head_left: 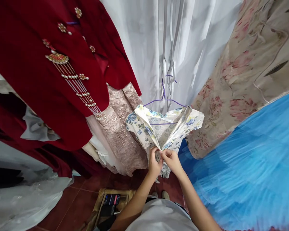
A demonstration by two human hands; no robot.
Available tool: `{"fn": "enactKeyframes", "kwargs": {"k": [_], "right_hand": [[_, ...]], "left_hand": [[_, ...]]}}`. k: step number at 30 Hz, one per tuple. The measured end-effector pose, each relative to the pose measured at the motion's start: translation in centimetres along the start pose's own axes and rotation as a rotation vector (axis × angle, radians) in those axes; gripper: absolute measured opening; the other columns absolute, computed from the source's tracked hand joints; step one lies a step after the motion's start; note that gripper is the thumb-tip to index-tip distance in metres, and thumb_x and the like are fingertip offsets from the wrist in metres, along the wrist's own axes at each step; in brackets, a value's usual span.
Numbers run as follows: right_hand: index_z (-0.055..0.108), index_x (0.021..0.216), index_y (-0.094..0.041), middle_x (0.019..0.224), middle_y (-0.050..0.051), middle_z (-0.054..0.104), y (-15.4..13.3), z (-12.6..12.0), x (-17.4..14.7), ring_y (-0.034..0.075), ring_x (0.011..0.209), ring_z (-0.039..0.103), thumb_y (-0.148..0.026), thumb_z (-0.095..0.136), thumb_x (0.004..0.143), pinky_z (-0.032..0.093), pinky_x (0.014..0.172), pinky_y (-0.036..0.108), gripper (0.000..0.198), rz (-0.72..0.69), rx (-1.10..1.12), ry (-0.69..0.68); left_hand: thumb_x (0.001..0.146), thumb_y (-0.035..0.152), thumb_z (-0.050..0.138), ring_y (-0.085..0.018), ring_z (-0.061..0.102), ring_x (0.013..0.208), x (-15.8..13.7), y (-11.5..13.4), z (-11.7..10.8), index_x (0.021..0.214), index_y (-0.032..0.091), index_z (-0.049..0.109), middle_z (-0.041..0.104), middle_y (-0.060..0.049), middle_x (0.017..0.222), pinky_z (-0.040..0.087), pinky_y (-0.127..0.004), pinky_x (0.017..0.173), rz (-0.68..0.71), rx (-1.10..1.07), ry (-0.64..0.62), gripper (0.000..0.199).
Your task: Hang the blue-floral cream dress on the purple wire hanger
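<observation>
A short-sleeved floral blouse (141, 131), white with blue and yellow flowers, hangs on a purple wire hanger (164, 96). Its neckline lies open in a V, and the hanger's lower bar shows inside. At the bottom of the V, my left hand (155, 162) pinches one front edge. My right hand (170, 159) pinches the other edge right beside it, the fingertips of both hands nearly touching. Whatever fastening may lie between the fingers is too small to make out. Below the hands, the blouse's lower part is mostly hidden.
A red garment with beaded tassels (82, 73) hangs at left over a pink textured skirt (125, 134). On the right are a floral beige cloth (240, 73) and blue tulle (240, 170). White curtains (139, 41) hang behind. A phone (112, 199) rests on a wooden stool (100, 199).
</observation>
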State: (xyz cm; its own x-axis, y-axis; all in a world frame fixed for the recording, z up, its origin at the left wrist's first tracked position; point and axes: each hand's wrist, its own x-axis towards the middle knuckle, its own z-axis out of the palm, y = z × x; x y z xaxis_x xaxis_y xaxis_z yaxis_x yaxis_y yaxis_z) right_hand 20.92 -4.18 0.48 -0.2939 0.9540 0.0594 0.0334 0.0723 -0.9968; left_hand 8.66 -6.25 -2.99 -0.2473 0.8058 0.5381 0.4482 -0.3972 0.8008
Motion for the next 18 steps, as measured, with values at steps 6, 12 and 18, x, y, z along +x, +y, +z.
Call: {"fn": "enactKeyframes", "kwargs": {"k": [6, 12, 18], "right_hand": [[0.063, 0.064, -0.019, 0.054, 0.002, 0.063, -1.9, 0.5, 0.1, 0.012, 0.044, 0.044, -0.061, 0.066, 0.082, 0.032, 0.045, 0.026, 0.046, 0.085, 0.082, 0.077], [0.065, 0.064, -0.017, 0.05, 0.002, 0.062, -6.0, 1.0, 3.3, 0.009, 0.039, 0.034, -0.06, 0.071, 0.075, 0.024, 0.042, 0.026, 0.044, 0.104, 0.18, 0.149], [0.064, 0.059, -0.018, 0.051, 0.002, 0.061, -11.4, 1.4, 7.3, 0.008, 0.04, 0.032, -0.056, 0.071, 0.076, 0.023, 0.041, 0.026, 0.043, -0.083, 0.181, 0.263]], "left_hand": [[0.087, 0.022, 0.054, -0.019, 0.059, 0.073, 0.5, 0.4, 0.6, 0.078, 0.022, 0.055, 0.06, -0.003, 0.075, 0.049, -0.03, 0.072, -0.083, -0.074, -0.056, 0.009], [0.092, 0.03, 0.056, -0.019, 0.059, 0.072, 1.8, -0.1, -2.5, 0.076, 0.022, 0.056, 0.061, -0.004, 0.074, 0.048, -0.031, 0.07, -0.074, -0.058, -0.135, 0.018], [0.092, 0.038, 0.059, -0.02, 0.06, 0.071, 2.6, -0.3, -4.2, 0.074, 0.022, 0.056, 0.062, -0.004, 0.072, 0.048, -0.031, 0.07, -0.065, -0.022, -0.131, 0.025]]}}
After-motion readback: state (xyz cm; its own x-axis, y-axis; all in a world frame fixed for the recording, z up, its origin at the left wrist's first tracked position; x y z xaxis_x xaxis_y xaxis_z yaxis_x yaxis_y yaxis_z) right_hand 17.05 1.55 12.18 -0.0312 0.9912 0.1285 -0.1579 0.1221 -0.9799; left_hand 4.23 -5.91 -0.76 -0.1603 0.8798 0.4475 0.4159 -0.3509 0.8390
